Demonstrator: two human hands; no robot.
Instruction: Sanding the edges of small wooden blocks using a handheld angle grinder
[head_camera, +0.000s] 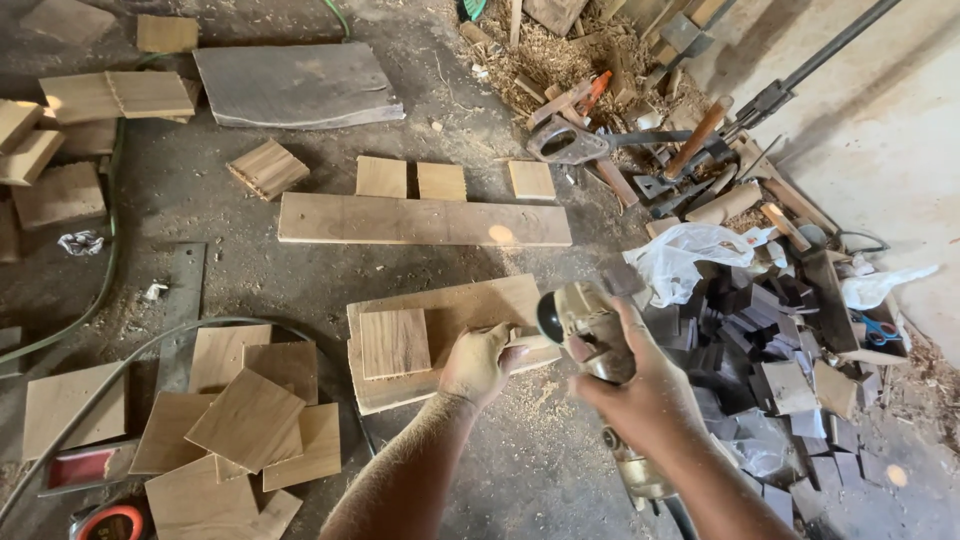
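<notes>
At the far left, a green hose (100, 290) curves over the dusty floor (520, 460). Down in the corner sits a red tape measure (110, 522). Next to it is a loose pile of flat wood squares (245, 420), some lying on top of others.

In the middle is a big board (470, 305) flat on the floor. A small wood square (394, 342) lies on top of it, on its left part. The left hand (480, 362) is closed around the handle of a grinder (590, 335), just over the right end of the board. The right hand (645, 395) is wrapped tight around the body of the grinder. The grinder's round disc faces the board, but it is hard to tell if it touches the wood.

Farther back lies a long plank (425, 220), with three small wood squares in a row behind it.

To the right is a white plastic bag (690, 255), then a big heap of dark little blocks (760, 340). Behind them lie a hand saw (575, 142) and a hammer (700, 135).
</notes>
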